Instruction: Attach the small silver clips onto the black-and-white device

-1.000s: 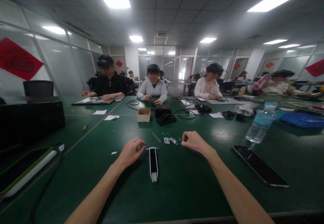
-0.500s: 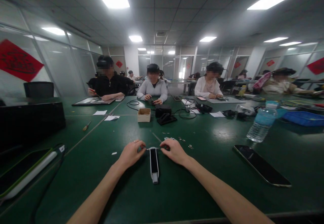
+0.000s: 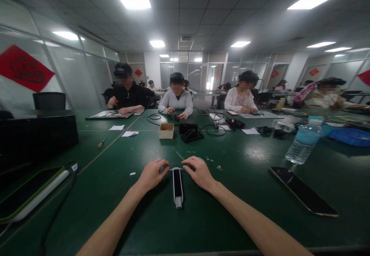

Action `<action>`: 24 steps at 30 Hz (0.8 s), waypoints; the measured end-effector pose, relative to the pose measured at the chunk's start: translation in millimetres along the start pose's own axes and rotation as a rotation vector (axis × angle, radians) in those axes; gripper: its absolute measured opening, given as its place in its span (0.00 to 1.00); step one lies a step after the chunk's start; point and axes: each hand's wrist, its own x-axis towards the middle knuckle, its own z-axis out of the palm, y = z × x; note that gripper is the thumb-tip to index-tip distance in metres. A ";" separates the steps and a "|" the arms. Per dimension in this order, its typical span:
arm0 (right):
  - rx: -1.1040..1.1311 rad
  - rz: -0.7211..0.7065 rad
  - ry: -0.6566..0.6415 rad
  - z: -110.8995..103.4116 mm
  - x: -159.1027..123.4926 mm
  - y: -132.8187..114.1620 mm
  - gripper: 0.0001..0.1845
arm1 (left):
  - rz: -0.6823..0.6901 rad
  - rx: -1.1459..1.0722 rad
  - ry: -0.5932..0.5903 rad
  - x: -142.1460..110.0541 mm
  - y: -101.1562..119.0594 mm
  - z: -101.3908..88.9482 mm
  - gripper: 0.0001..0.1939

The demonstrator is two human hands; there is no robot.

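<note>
A narrow device (image 3: 177,184) with a white rim, a long black face and a grey tip at its near end lies on the green table in front of me. Just left of its far end, my left hand (image 3: 153,173) is closed, thumb and fingers pinched together. From the other side my right hand (image 3: 199,171) pinches close to the same end, its fingers curled. Something thin seems to run across the device's far end between my fingertips, too small to make out.
Small metal pieces (image 3: 219,167) and a thin strip (image 3: 179,155) lie beyond my hands. A phone (image 3: 302,190) and a water bottle (image 3: 303,142) are to the right. At left are a green-edged device (image 3: 29,190) and a brush (image 3: 101,142). A small box (image 3: 166,131) stands ahead; people sit opposite.
The whole view has shifted slightly to the right. My right fingertips are a little closer to the device's far end; my left hand keeps its pinch beside it.
</note>
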 end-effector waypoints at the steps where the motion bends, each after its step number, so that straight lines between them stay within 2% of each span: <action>1: 0.001 -0.029 0.013 1.7 -0.6 -0.3 0.09 | 0.011 -0.017 0.010 0.2 1.5 0.1 0.10; 9: 0.000 -0.268 0.048 14.1 -7.1 -8.0 0.11 | 0.057 -0.256 0.044 -0.8 19.0 3.1 0.11; 19: 0.031 -0.331 0.098 18.1 -7.2 -7.6 0.10 | -0.034 -0.439 0.028 -1.4 24.6 7.4 0.08; 24: 0.047 -0.318 0.093 17.2 -6.9 -8.7 0.09 | -0.072 -0.588 -0.030 -0.2 23.1 8.3 0.09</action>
